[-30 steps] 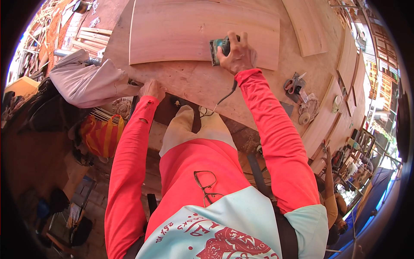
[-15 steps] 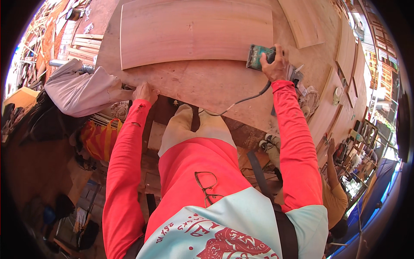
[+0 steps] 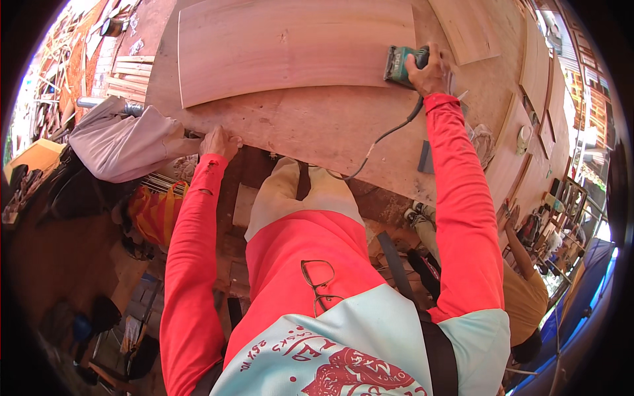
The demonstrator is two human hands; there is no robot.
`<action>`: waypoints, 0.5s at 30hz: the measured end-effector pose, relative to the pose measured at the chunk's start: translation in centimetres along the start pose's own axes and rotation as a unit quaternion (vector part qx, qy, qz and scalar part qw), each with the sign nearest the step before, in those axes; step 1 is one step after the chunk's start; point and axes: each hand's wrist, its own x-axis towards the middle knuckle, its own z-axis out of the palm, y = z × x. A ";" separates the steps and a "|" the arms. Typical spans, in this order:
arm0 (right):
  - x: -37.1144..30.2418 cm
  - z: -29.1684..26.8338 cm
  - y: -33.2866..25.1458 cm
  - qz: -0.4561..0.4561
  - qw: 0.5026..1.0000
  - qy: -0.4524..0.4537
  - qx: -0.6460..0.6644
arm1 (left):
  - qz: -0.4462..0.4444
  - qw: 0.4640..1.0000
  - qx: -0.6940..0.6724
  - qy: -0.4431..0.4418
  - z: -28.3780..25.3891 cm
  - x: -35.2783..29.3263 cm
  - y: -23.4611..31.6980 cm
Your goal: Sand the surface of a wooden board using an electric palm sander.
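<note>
Over the last second the green power sander (image 3: 398, 64) had travelled rightward along the near edge of the pale wooden board (image 3: 290, 46), ending at the board's lower right corner. The right hand (image 3: 429, 69) was stretched far forward, its grip clamped on the sander (black cord trailing back over the bench (image 3: 317, 125)). The left hand (image 3: 220, 142) had stayed at the bench's near edge, fingers curled over it, holding nothing else.

One green sander (image 3: 398, 64), one pale plywood sheet (image 3: 290, 46), one eyeglasses pair (image 3: 319, 285) (hung on shirt), one workbench (image 3: 343, 125).
</note>
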 end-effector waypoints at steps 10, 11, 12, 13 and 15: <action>-2.7 1.2 -8.1 -0.077 0.992 -0.054 0.084 | -0.003 1.000 -0.016 0.013 -0.5 -0.7 0.8; -2.1 2.0 -8.6 -0.087 0.992 -0.046 0.083 | -0.002 1.000 -0.016 0.009 -0.6 -0.7 1.0; -1.1 2.9 -9.0 -0.098 0.991 -0.037 0.085 | -0.003 1.000 -0.014 0.012 -0.5 -0.6 0.9; -0.2 3.7 -9.1 -0.112 0.991 -0.001 0.069 | 0.003 0.999 -0.023 0.024 0.0 -0.5 0.6; 0.8 3.2 -8.9 -0.103 0.994 -0.014 0.042 | 0.004 0.999 -0.031 0.036 0.4 -0.3 0.0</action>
